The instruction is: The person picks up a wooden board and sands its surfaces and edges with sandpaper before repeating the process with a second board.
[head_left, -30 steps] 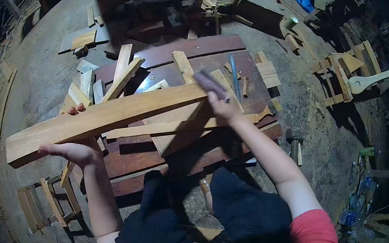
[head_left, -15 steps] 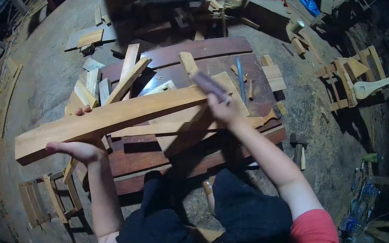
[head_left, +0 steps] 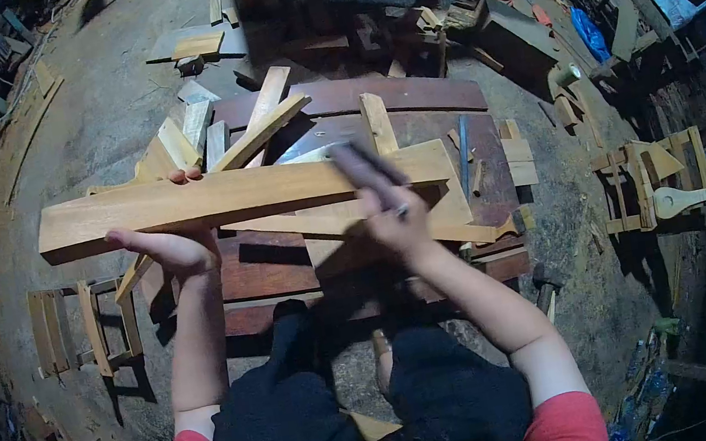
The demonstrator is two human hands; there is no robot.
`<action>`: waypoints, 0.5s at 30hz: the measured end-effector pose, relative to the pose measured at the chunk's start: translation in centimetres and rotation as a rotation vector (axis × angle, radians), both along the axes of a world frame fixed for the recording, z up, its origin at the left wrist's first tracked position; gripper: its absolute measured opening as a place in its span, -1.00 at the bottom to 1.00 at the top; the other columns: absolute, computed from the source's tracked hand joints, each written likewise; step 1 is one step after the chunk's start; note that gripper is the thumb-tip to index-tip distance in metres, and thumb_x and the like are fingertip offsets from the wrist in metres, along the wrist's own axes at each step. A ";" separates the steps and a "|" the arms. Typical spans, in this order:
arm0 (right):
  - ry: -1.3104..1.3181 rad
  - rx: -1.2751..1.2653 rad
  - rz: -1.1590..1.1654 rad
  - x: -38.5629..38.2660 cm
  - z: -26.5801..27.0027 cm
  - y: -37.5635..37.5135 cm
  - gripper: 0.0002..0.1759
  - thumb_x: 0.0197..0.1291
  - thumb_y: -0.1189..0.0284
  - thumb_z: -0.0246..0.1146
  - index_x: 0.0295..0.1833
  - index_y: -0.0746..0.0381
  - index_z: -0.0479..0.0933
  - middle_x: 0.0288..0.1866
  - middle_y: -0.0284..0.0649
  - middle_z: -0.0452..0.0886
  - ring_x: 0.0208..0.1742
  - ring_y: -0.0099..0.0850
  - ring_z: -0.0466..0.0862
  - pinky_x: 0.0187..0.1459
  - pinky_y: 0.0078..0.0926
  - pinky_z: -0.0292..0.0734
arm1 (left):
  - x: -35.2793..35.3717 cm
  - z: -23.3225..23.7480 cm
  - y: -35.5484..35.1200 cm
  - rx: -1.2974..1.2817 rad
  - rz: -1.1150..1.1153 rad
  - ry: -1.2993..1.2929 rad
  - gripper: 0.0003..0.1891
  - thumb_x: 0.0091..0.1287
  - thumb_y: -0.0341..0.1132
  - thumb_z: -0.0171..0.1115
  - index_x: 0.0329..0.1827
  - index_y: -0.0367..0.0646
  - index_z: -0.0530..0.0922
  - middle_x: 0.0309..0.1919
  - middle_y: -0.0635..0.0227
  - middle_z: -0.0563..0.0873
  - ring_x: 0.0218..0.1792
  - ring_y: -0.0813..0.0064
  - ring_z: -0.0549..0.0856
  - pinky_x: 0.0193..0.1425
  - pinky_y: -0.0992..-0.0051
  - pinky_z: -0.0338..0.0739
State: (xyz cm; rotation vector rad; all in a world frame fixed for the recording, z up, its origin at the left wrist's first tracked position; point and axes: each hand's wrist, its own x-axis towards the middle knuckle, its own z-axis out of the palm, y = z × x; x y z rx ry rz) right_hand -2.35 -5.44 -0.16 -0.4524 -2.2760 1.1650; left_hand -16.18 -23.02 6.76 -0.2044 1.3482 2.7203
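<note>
A long, thick wooden beam (head_left: pixel 224 198) lies across the view above the low reddish-brown table. My left hand (head_left: pixel 176 245) is wrapped round it from below near its left part, thumb on the near side and fingertips over the far edge. In my right hand (head_left: pixel 397 225) is a dark brown block (head_left: pixel 367 172), tilted and blurred by motion, over the beam's right part. Its underside is hidden, so I cannot tell whether it touches the wood.
Boards and offcuts lie on the reddish table (head_left: pixel 275 275). A small wooden frame (head_left: pixel 92 325) stands at the left, another (head_left: pixel 695 159) at the right beside a pale paddle-shaped piece (head_left: pixel 671 205). A hammer (head_left: pixel 545 276) lies right of the table.
The dark block and my right hand have moved left along the beam. The view has shifted, so the table and floor items appear further right.
</note>
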 end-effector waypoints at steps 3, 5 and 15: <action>0.028 0.316 -0.220 1.8 -2.5 6.4 -0.62 -0.01 0.35 -0.01 0.00 0.11 0.38 -0.14 -0.12 0.48 -0.16 -0.26 0.51 -0.13 -0.42 0.36 | -0.2 -0.4 -0.2 -0.016 -0.007 0.084 -0.07 -0.09 0.46 -0.57 -0.14 -0.37 0.19 -0.34 0.08 0.38 -0.25 0.26 0.42 -0.02 0.36 0.28; -0.270 0.294 -0.303 2.3 -2.9 7.2 -0.62 0.02 0.32 -0.03 0.01 0.09 0.36 -0.11 -0.12 0.47 -0.14 -0.26 0.50 -0.12 -0.42 0.35 | -0.1 -0.3 0.0 -0.006 0.020 0.125 -0.08 -0.07 0.45 -0.57 -0.10 -0.36 0.14 -0.35 0.09 0.37 -0.25 0.25 0.42 -0.03 0.35 0.28; 0.141 0.301 0.308 -2.4 3.4 -1.7 -0.60 -0.11 0.42 0.08 -0.05 0.22 0.36 -0.26 -0.08 0.50 -0.36 -0.24 0.54 -0.30 -0.38 0.43 | -0.5 -0.5 -0.1 0.005 0.031 0.084 -0.13 -0.03 0.42 -0.55 -0.07 -0.33 0.12 -0.36 0.09 0.38 -0.27 0.23 0.43 -0.04 0.36 0.29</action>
